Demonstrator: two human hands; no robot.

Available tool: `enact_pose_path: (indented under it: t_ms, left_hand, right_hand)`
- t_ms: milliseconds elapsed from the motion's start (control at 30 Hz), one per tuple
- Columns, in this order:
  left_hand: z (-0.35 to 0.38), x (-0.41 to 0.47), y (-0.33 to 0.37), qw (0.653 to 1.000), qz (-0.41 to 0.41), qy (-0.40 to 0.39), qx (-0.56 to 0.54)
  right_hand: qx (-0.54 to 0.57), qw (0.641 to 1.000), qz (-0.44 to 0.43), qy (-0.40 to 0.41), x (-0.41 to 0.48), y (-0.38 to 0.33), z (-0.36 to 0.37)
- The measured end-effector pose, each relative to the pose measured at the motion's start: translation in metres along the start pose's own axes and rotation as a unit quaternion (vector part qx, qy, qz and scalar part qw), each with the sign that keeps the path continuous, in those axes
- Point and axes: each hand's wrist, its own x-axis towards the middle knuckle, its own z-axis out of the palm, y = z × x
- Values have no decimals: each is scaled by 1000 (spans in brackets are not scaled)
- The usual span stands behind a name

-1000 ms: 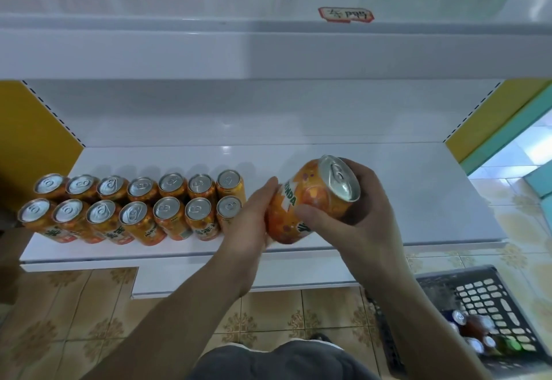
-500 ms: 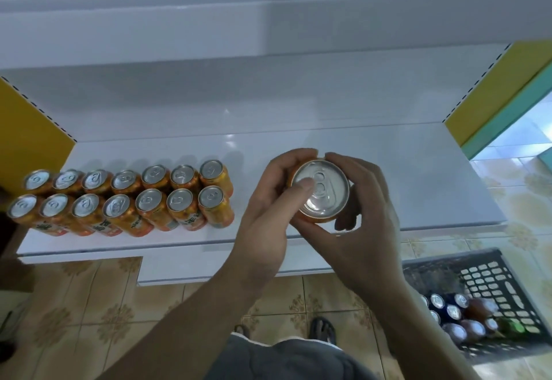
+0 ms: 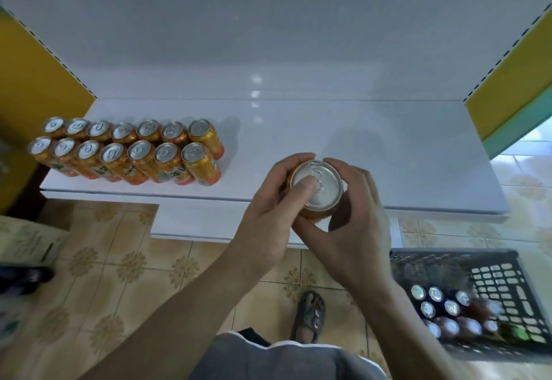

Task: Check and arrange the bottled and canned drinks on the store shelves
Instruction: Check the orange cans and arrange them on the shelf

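Just over the white shelf's (image 3: 388,146) front edge at centre frame, a person's left hand (image 3: 268,215) and right hand (image 3: 358,224) curl their fingers around an upright orange soda can (image 3: 325,198), left thumb on its lid, while two rows of matching cans (image 3: 128,152) stand at left.

Person viewed from above. Left hand (image 3: 268,215), right hand (image 3: 355,230) and both forearms are bare along all their visible length. At 6 o'clock: grey garment (image 3: 283,364) edged with a thin white trim (image 3: 270,346). Just toward 12 o'clock of it: one foot in a dark grey, open-toed strap sandal (image 3: 310,314).
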Motion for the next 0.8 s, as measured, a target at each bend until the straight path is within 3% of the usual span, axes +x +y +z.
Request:
enact_pose_path:
  t_ms: [200,433,567,800]
  left_hand:
    - [6,-38,-57,989,-43,-43,136]
    - [48,-108,-182,971,-150,-66,174]
    - [70,-141,-218,954,-207,-77,202]
    - [148,-138,-265,938,-223,-74,256]
  right_hand:
    - [-83,980,151,-96,-57,20,-31]
    - [-230,917,247,-213,-167,93,-65]
    - [-263,890,300,-222,-211,129,-98]
    - [-233,894,329,-194,-245,223,-165]
